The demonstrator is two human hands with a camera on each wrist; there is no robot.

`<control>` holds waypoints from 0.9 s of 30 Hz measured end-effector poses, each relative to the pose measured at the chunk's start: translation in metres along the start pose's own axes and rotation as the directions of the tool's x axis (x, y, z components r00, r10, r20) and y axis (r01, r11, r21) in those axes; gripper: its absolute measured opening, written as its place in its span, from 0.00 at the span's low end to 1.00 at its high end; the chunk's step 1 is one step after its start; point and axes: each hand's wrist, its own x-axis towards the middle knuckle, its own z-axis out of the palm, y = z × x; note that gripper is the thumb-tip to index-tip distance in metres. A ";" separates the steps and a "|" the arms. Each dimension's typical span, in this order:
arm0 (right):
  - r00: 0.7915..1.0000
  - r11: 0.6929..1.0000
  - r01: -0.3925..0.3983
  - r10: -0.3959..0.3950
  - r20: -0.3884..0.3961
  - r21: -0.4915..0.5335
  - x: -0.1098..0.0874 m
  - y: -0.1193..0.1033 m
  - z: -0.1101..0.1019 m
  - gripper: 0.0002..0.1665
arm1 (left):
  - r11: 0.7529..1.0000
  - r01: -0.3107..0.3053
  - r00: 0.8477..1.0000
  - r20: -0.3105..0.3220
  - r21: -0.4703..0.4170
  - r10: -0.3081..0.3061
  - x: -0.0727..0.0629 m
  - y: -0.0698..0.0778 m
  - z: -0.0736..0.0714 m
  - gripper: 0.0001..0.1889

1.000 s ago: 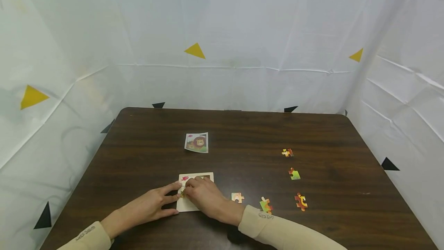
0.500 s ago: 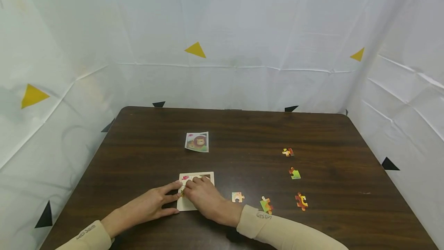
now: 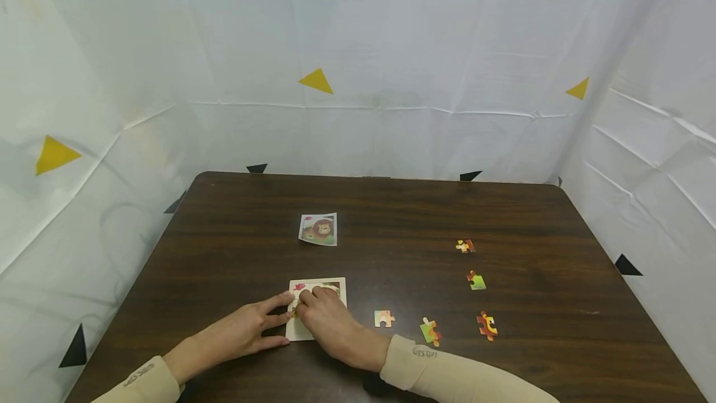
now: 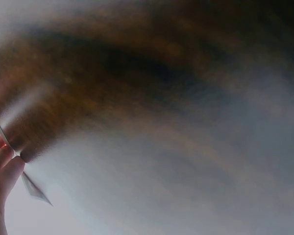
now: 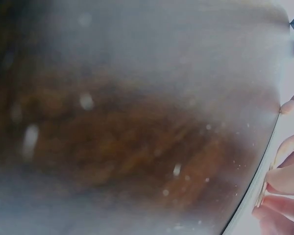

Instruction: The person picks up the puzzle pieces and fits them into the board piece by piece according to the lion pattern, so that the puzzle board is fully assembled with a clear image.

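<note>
On the table lies a cream puzzle board (image 3: 299,331) with a framed picture area, partly filled along its top edge. My left hand (image 3: 246,328) rests at the board's left side, fingers stretched out and fingertips on its border. My right hand (image 3: 330,322) is over the board's middle with curled fingers, hiding much of the picture. In the right wrist view, a thin beige-edged puzzle piece (image 5: 260,193) shows between those fingers, just above the board. The left wrist view catches only the left fingers (image 4: 7,178) at the board's edge.
To the right lie loose puzzle pieces: a pale one (image 3: 383,318), a green one (image 3: 429,331), a red-yellow one (image 3: 486,326), and others farther back, including a green-red piece (image 3: 477,280). A lion picture card (image 3: 319,229) lies behind the board on the brown table (image 3: 391,216).
Both hands keep almost the same place on the board. The right fingers shift very slightly; the loose pieces and the card stay put.
</note>
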 end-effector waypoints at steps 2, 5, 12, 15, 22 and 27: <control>1.000 1.000 -0.004 0.004 0.005 0.004 0.000 0.000 0.000 0.08 | 1.000 0.013 1.000 0.005 -0.008 -0.013 0.000 0.000 0.000 0.23; 1.000 1.000 -0.012 0.012 0.018 0.009 0.000 0.000 -0.002 0.08 | 0.999 0.029 1.000 0.005 -0.031 -0.029 0.000 0.000 0.000 0.23; 0.999 1.000 -0.016 0.017 0.046 -0.010 0.001 -0.001 -0.003 0.08 | 0.998 0.034 0.999 -0.015 -0.057 -0.035 0.000 0.001 0.000 0.22; 0.998 0.999 -0.006 0.008 0.054 -0.050 0.000 -0.002 -0.003 0.06 | 0.998 0.026 0.999 -0.023 -0.052 -0.027 0.000 0.001 0.000 0.21; 0.996 0.999 0.027 -0.024 0.084 -0.037 -0.007 -0.005 -0.011 0.13 | 0.997 0.039 0.999 -0.001 -0.070 -0.039 0.000 0.001 0.000 0.21; 0.996 0.999 0.036 -0.033 0.089 -0.037 -0.011 -0.004 -0.015 0.14 | 0.996 0.059 0.998 0.020 -0.068 -0.058 0.001 0.003 -0.001 0.22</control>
